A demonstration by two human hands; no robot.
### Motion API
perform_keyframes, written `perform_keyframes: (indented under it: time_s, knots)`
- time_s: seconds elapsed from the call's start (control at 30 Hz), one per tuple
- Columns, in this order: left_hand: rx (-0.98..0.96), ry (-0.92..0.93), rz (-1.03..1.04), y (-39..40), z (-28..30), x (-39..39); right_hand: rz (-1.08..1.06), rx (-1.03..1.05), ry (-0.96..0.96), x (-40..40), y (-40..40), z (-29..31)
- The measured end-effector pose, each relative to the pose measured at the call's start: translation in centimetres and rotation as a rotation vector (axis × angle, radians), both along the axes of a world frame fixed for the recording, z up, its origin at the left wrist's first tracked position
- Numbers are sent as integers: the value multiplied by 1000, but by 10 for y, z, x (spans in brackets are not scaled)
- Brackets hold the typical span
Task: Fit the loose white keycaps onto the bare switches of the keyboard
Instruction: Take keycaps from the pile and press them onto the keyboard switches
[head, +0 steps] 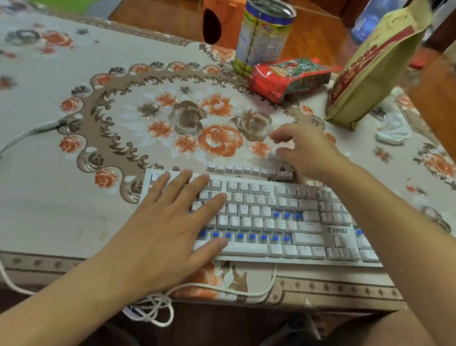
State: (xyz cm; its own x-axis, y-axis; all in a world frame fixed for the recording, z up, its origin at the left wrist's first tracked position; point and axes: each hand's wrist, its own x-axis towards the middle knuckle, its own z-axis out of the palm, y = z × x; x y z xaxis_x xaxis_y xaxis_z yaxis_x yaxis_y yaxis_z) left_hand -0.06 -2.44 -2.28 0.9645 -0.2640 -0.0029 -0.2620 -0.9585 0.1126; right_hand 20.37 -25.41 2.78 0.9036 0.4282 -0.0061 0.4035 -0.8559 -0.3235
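Left hand (173, 223) flat on keyboard (261, 219), fingers straight; right hand (305, 149) curled over loose keycaps (249, 170), grip unclear.
Eight bare blue switches (243, 236) bottom row, three above.

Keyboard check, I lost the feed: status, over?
Left hand flat on keyboard, steadying. Right hand reaching over loose keycaps, grip unclear. Blue bare switches still open. Nothing blocking.
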Motion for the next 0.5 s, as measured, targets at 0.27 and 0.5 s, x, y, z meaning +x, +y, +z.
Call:
perform_keyframes:
  time_s: [0.27,0.5]
  knots:
    - [1,-27,-4,4,-2,0,78,-332,62,22,20,-7]
    - [-5,-30,-6,3,-3,0,130,-371,-46,16,32,-10]
